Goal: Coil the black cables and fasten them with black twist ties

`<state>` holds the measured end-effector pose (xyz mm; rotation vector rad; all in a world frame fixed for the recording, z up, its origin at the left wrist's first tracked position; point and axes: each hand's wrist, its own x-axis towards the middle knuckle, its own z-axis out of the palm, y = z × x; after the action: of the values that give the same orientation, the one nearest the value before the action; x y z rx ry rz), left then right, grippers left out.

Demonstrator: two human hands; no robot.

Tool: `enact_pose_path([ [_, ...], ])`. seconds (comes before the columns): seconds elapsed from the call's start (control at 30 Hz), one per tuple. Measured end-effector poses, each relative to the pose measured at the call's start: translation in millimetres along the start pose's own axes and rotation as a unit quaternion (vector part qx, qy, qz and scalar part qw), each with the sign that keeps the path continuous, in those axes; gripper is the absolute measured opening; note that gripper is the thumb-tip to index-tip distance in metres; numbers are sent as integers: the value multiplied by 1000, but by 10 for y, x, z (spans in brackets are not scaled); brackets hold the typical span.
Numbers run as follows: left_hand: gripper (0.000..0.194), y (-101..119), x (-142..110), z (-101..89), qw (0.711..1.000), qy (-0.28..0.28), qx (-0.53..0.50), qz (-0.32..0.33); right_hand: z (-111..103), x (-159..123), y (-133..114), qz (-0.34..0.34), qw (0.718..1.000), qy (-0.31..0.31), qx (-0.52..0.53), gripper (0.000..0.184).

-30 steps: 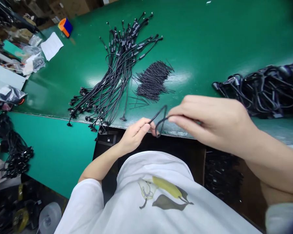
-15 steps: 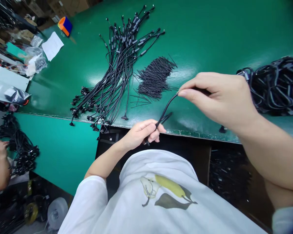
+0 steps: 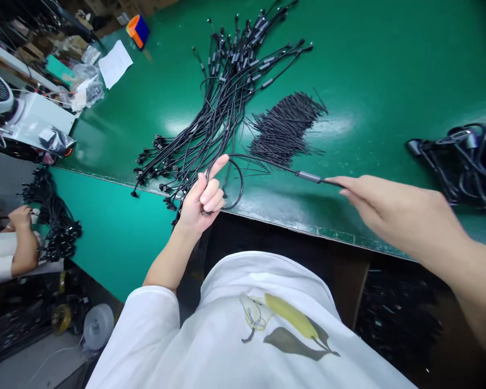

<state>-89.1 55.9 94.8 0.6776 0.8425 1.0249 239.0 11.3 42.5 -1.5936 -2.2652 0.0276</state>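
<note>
A black cable [image 3: 263, 160] with a grey sleeve near one end stretches between my two hands over the table's front edge. My left hand [image 3: 206, 195] is closed round one part of it, index finger raised, and a loop of the cable hangs beside the fingers. Thumb and fingers of my right hand [image 3: 392, 208] pinch the other end, just past the grey sleeve. Behind my left hand lies a big heap of black cables [image 3: 222, 108] with connectors. Between the hands, further back, is a pile of short black ties [image 3: 285, 127].
More coiled black cables [image 3: 465, 162] lie at the right. An orange and blue block [image 3: 137, 31] and a white paper [image 3: 115, 64] are at the back left. At far left, another person's hand [image 3: 21, 217] is beside a cable bundle [image 3: 56, 216] on the lower green table [image 3: 101, 232].
My right hand has moved right and down, drawing the cable out straight with its grey sleeve now showing. My left hand has shifted left and up, index finger now extended.
</note>
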Motion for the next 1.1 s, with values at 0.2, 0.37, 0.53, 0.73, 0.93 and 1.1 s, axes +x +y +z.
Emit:
enact_pose_path([
  [0.2,48,-28,-59,-85,995,-9,-86,-59,-102,-13,148,5,994,64,-85,35],
  [0.37,51,22,-129,-143,994,7,-85,-75,-39,6,176,-23,989,92,-116,35],
  [0.53,39,-28,-113,-97,997,31,-18,-70,2,10,-19,-79,975,88,-190,30],
  [0.73,47,-473,-129,153,973,-95,212,-16,-111,100,-666,-313,946,-41,77,29],
  [0.93,43,-586,-166,266,960,-203,190,-20,42,478,-703,-59,917,19,393,31],
  [1.1,43,-626,-92,334,988,-139,30,-62,511,410,-856,190,709,-27,678,40],
])
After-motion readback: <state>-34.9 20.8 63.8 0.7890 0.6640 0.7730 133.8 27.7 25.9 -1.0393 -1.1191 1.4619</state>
